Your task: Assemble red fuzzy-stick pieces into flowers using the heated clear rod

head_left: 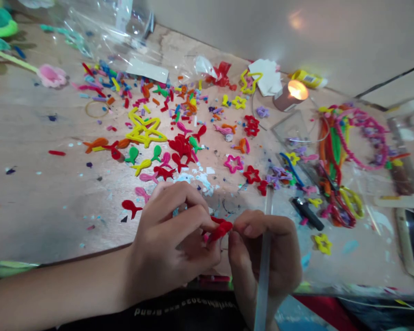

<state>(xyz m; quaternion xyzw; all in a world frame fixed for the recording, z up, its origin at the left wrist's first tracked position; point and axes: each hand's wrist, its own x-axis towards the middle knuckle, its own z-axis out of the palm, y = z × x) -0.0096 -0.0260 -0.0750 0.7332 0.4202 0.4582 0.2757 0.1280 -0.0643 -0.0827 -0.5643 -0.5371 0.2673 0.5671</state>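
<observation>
Item one: a short red pipe-cleaner piece (221,229), held in the air between both hands, its long axis slanting from lower left to upper right. The left hand (169,234) is closed on its lower-left end, with the fingers curled tight. The right hand (264,255) meets the other end with its fingertips (243,225), while its remaining fingers wrap a clear glue stick (264,276) (or a similar plastic rod; the view does not settle which) standing nearly upright. Neither hand is nearer: the piece lies between them, just above the near edge of the plywood table (83,255).

Just ahead of the knuckles: a red fish-shaped pipe-cleaner piece (131,207), a pink pipe-cleaner star (233,163), and a red pipe-cleaner star (251,174). To the right: a black cylinder (307,214) and a yellow pipe-cleaner star (322,243). Farther off: a lit candle (297,90).
</observation>
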